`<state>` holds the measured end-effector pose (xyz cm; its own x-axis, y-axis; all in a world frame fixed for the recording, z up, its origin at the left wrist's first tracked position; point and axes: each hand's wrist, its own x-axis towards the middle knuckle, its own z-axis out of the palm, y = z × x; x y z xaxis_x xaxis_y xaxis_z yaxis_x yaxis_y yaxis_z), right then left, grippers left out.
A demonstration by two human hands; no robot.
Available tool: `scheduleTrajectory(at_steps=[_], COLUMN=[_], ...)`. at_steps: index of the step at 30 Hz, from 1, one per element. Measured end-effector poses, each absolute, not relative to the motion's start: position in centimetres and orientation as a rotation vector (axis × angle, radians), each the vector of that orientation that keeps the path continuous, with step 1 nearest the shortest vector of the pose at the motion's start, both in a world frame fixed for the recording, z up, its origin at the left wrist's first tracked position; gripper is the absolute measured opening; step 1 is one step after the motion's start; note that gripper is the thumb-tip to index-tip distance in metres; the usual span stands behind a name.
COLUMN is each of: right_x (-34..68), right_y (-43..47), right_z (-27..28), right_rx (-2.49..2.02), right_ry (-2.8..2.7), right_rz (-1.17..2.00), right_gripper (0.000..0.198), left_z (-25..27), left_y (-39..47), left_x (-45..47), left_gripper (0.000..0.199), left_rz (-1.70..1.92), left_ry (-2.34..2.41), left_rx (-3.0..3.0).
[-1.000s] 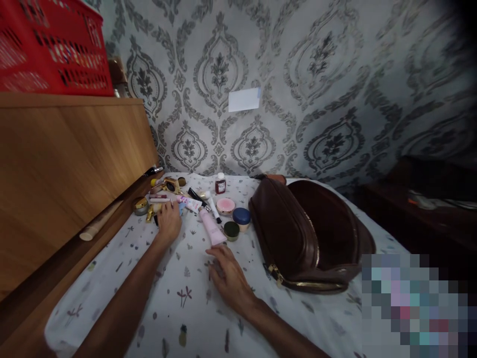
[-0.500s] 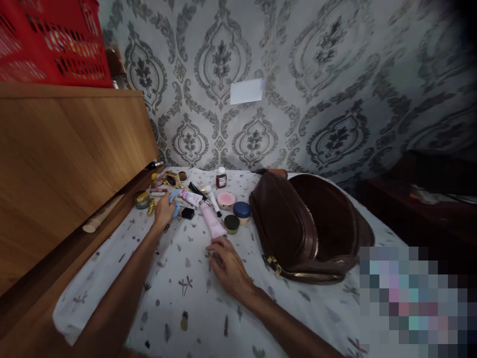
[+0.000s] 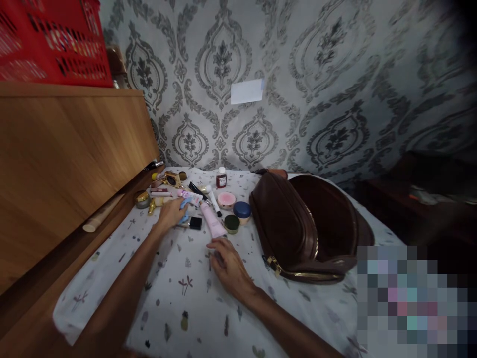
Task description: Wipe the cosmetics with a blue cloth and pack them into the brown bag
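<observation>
My left hand (image 3: 171, 215) is closed on a light blue, soft-looking thing (image 3: 184, 203) whose kind I cannot make out. Just below its fingers lies a bottle with a black cap (image 3: 195, 223), partly covered by the hand. A pink and white printed tube (image 3: 194, 198) lies beyond the fingertips. My right hand (image 3: 229, 266) rests on the cloth with loosely bent fingers and nothing visible in them. Its fingertips are close to the lower end of a pale pink tube (image 3: 212, 220); whether they touch is unclear.
Right of the tubes are a pink compact (image 3: 226, 200), a blue-lidded jar (image 3: 242, 211), a dark green lid (image 3: 231, 223) and a red bottle (image 3: 221, 178). A brown leather bag (image 3: 285, 223) gapes at right. Left stands a wooden cabinet (image 3: 74, 174) bearing a red basket (image 3: 55, 44).
My left hand has moved right and slightly nearer with the light blue thing. The black-capped bottle has shifted right and nearer, towards the pale pink tube. My right hand is nearly still.
</observation>
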<state>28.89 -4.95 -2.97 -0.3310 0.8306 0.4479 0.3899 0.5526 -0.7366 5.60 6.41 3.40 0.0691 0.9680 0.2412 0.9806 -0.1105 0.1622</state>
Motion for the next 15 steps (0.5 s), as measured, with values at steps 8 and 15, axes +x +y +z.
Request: scheduleTrajectory(at_steps=[8,15], right_x=[28.9,28.5], right_y=[-5.1,-5.2], right_z=[-2.2,-2.3], right_rx=[-0.988,-0.993], right_ry=[-1.925,-1.911], right_rz=[0.692,0.670], right_gripper=[0.029,0.029], left_z=[3.1,2.9], left_y=[5.4,4.3], left_x=[7.7,9.6], left_gripper=[0.043,0.063], left_rz=[-0.534,-0.374], left_ry=[-1.802,-1.400], left_rx=[-2.554,-2.803])
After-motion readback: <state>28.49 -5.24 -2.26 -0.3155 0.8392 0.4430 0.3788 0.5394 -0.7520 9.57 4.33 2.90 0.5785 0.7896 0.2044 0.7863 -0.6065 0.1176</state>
